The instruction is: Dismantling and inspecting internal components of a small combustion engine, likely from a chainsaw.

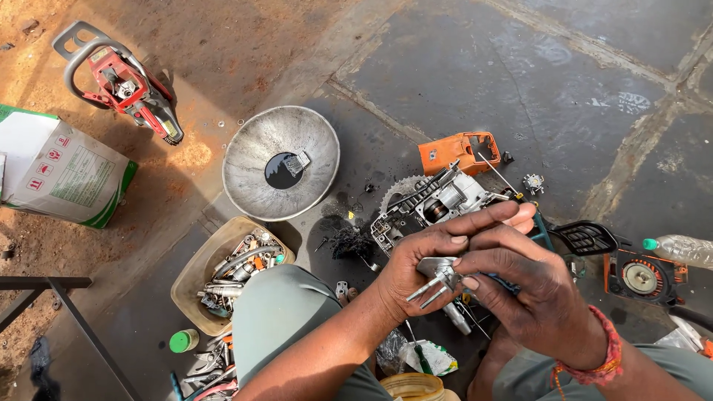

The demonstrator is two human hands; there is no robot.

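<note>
My left hand (pixel 423 260) holds a small grey metal part (pixel 437 273) with two thin pins sticking out toward the lower left. My right hand (pixel 523 286), with a red thread band at the wrist, pinches the same part from the right with thumb and forefinger. Both hands hover over a stripped chainsaw engine body (pixel 438 199) lying on the stone floor, partly hidden behind my fingers. An orange engine cover (pixel 457 152) lies just beyond it.
A round metal bowl (pixel 281 162) with dark oil and a brush sits ahead. A beige tub (pixel 194 275) of tools and parts is by my left knee. A red chainsaw (pixel 122 82), a cardboard box (pixel 63 174), a starter housing (pixel 642 276) and a plastic bottle (pixel 679 249) lie around.
</note>
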